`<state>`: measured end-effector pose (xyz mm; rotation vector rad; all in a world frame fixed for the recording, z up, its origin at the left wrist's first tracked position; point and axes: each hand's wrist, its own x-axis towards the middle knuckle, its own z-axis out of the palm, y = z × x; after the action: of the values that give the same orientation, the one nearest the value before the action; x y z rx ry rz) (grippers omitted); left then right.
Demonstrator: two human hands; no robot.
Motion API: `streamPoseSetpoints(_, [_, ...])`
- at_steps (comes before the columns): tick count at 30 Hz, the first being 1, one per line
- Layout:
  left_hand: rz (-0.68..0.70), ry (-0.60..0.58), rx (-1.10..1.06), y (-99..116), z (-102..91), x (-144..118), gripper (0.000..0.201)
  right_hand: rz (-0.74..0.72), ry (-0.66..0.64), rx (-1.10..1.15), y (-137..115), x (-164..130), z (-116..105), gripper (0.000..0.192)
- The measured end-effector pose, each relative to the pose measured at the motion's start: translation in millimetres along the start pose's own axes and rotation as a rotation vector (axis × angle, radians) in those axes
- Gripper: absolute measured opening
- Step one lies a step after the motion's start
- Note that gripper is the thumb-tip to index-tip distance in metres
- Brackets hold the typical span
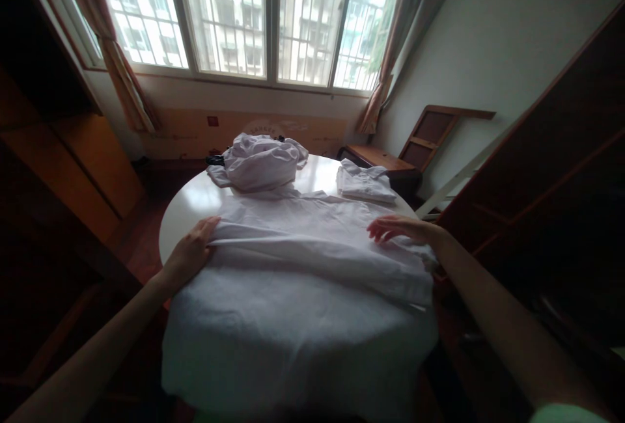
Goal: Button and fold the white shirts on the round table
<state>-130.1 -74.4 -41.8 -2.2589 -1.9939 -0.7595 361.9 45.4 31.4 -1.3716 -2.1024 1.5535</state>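
Lying spread over the near half of the round white desk (195, 205), a white shirt (303, 280) is being pinched at its fold by the left hand (191, 250); the right hand (403, 228) is resting flat, grip open, on it. Beyond, a crumpled white garment (258, 163) and a folded shirt (366, 183) are lying.

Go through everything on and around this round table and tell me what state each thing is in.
White shirt: spread flat, partly folded.
Left hand: gripping the shirt's fold.
Right hand: flat on the shirt.
Crumpled pile: unfolded heap.
Small garment: folded.
Curtains: drawn open.
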Motion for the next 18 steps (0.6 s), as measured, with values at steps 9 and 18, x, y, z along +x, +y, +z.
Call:
streamPoseSetpoints(9, [-0.068,0.146,0.065,2.2,-2.6,-1.7,0.026,-0.050,0.063,-0.548,-1.8,-71.9,46.0,0.034])
streamPoseSetpoints(18, [-0.045,0.173,0.188,10.9,-11.2,-9.5,0.019,-0.397,0.728,-0.913,-0.1,-98.1,63.4,0.021])
